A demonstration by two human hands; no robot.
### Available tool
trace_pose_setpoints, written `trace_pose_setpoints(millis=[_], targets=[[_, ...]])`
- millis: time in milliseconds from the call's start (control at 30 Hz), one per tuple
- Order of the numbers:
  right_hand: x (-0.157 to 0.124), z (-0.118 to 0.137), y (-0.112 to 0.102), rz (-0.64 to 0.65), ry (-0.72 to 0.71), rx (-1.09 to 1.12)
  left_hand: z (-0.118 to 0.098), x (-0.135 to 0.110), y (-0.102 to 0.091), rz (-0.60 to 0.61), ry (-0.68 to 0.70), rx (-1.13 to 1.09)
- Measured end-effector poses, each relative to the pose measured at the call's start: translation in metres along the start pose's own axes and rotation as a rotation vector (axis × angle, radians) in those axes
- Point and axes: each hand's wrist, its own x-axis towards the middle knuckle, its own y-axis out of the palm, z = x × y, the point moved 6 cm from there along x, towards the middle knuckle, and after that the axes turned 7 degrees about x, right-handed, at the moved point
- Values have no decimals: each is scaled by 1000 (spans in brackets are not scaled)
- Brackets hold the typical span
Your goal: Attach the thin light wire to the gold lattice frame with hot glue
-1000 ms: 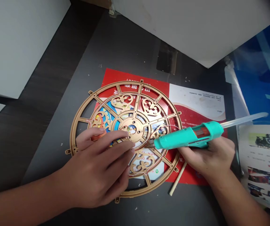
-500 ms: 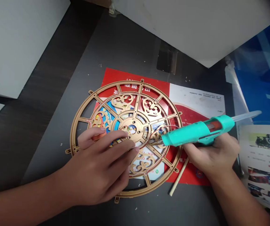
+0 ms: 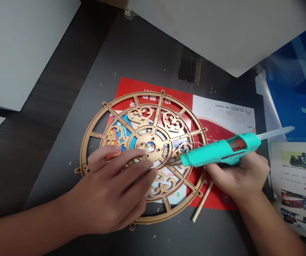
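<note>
A round, wheel-shaped wooden frame (image 3: 153, 212) with spokes and scrollwork panels lies flat. Thin wire (image 3: 172, 153) runs along its inner ring. My left hand (image 3: 110, 188) rests over its lower left part, fingers stretched and spread, fingertips at the hub (image 3: 156, 142). The thumb is mostly hidden under the hand. My right hand (image 3: 245, 177) is closed round a turquoise hot glue gun (image 3: 208, 153) with a clear glue stick (image 3: 278, 133) jutting from its back. The gun's nozzle points left and meets the ring by the wire, close to my left fingertips.
Beneath the frame lies a red and white printed leaflet (image 3: 222, 106) on a dark grey table (image 3: 94, 90). A thin wooden stick (image 3: 202, 204) sits at the lower right of the frame. White boxes (image 3: 208, 28) stand behind, and a printed sheet (image 3: 296, 177) lies at right.
The glue gun and my right hand have shifted slightly left, and the nozzle tip sits a little lower on the ring. My left hand stays nearly still.
</note>
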Motion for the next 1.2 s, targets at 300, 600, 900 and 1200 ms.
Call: trace_pose_setpoints(millis=[300,600,900,1200], targets=[[-1,2,0,34,-55,37,0,0,2,3,9,-59],[-4,5,0,37,-116,66,0,-2,0,-45,-12,-50],[-13,7,4,87,-164,57,1,-4,0,-51,-14,-46],[-12,8,4,116,-177,92,2,-4,1,-9,4,-49]])
